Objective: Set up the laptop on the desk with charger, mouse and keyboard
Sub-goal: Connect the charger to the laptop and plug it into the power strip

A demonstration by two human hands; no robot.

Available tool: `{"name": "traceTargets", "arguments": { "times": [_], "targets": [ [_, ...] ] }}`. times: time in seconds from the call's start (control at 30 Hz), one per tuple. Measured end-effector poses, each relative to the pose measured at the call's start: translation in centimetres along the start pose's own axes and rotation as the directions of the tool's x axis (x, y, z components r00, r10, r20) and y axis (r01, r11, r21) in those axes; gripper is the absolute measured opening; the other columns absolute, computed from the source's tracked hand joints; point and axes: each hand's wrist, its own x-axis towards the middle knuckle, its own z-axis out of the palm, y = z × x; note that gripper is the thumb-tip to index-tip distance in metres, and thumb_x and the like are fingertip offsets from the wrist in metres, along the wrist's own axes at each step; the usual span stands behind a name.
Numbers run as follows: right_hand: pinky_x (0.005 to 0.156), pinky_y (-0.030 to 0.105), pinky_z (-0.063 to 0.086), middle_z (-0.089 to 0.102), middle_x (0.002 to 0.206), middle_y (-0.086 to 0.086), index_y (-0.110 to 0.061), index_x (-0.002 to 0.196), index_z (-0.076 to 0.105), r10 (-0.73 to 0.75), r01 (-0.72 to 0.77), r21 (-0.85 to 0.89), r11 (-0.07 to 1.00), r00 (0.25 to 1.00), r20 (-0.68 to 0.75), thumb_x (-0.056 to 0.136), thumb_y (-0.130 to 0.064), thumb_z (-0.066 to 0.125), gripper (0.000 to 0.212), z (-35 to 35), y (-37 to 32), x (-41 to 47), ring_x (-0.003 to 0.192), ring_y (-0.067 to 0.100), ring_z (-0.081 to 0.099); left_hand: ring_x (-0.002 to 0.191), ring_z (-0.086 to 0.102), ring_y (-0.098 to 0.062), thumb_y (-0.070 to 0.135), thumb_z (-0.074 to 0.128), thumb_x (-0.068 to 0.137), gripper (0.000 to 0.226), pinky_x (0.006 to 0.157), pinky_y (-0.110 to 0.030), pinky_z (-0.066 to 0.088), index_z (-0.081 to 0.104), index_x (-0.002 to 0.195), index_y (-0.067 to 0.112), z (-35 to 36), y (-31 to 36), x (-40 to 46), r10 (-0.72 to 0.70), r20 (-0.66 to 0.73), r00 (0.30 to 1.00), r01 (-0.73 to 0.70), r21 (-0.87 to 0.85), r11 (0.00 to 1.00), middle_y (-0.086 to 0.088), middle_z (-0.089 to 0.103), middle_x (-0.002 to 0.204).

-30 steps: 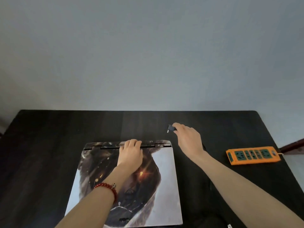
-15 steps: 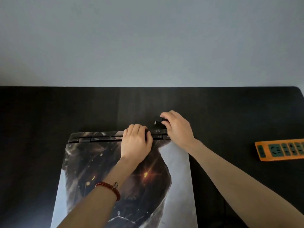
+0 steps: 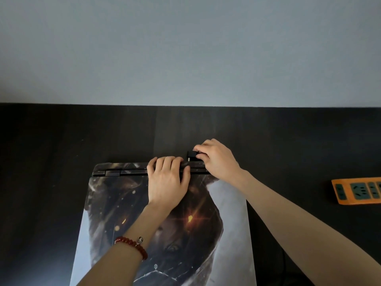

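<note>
dark desk (image 3: 61, 151) takes up the lower half of the view, plain grey wall behind it. closed laptop (image 3: 115, 203) lies flat near the middle, printed skin on the lid, hinge edge facing away from the person. orange power strip (image 3: 356, 190) sits well apart to the right, partly cut off by the frame. mouse and keyboard not in view.

left hand (image 3: 167, 180) lies flat on the lid, fingers curled over the rear edge, bracing it and not gripping anything. right hand (image 3: 216, 159) is pinched closed on the black charger plug (image 3: 191, 154), which sits just behind the rear edge near the right hinge, seemingly touching it. the port itself is hidden, cannot tell if the plug is seated.

risks, as i judge them: the insertion is blind from this angle, so the plug could meet the port off-axis and jam or bend its tip. pushing toward the person could slide the laptop if the left hand eases off. the cable isn't clearly visible; if it snags under the right forearm it could tug the plug out. power strip end looks not yet connected, so charging is not done.
</note>
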Motion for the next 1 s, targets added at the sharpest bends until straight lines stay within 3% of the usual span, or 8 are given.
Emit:
{"name": "traceTargets", "arguments": {
  "times": [0.43,0.63,1.0],
  "targets": [
    [0.089,0.04,0.032,0.063,0.115,0.004,-0.017,0.115,0.062,0.022,-0.024,0.011,1.0,0.99,0.141,0.093,-0.014,0.049,0.026,-0.4,-0.2,1.0,0.109,0.023,0.044,0.089,0.063,-0.023,0.035,0.043,0.086,0.035,0.095,-0.043,0.041,0.067,0.094,0.012,-0.2,0.4,0.0,-0.036,0.011,0.999,0.036,-0.031,0.999,-0.004,0.07,0.092],
    [0.085,0.036,0.026,0.06,0.112,0.001,-0.021,0.11,0.064,0.027,-0.025,-0.025,0.999,0.995,0.1,0.09,-0.002,0.042,0.036,0.0,-0.1,0.8,0.108,0.022,0.041,0.091,0.064,-0.024,0.025,0.037,0.088,0.034,0.096,-0.046,0.041,0.067,0.092,0.009,-0.3,0.4,0.1,-0.068,-0.019,0.998,0.067,-0.034,0.997,-0.006,0.07,0.092],
    [0.079,0.031,0.019,0.062,0.11,-0.004,-0.022,0.107,0.065,0.002,-0.005,-0.104,0.995,1.0,-0.027,0.084,0.003,0.042,0.042,0.8,-0.5,0.0,0.104,0.019,0.043,0.088,0.062,-0.025,0.028,0.034,0.088,0.037,0.097,-0.047,0.041,0.066,0.089,0.01,-0.2,0.7,0.2,-0.101,0.017,0.995,0.1,0.025,0.995,-0.008,0.067,0.091]
  ]
}}
